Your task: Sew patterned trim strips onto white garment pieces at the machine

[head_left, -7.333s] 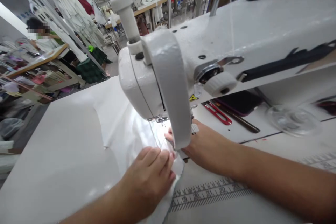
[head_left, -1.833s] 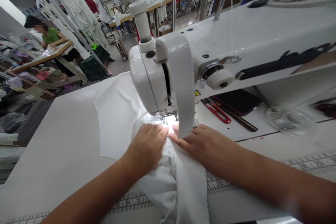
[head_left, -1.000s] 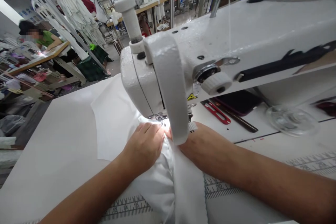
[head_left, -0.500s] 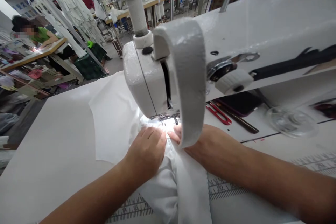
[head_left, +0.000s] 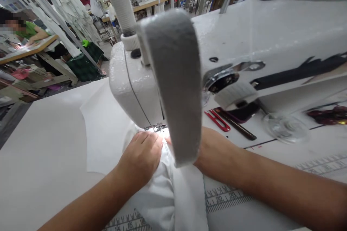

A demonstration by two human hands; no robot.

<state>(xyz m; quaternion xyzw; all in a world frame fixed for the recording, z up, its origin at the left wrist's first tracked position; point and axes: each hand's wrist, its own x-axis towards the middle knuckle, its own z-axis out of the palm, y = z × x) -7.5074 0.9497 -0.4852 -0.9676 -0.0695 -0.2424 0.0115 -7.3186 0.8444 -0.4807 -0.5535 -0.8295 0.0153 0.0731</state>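
At the needle of the sewing machine (head_left: 135, 86), the left hand (head_left: 142, 151) presses flat, fingers outstretched, on the white fabric (head_left: 108, 133), while the right hand (head_left: 207, 146) lies just beside it, fingers hidden behind the machine, grip impossible to tell.

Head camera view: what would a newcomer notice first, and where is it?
The white sewing machine fills the centre and right, its broad grey guard nearest the camera. Beneath it, the left hand and right hand rest on white fabric; red snips lie further right.

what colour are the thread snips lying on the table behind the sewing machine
The snips are red; head view.
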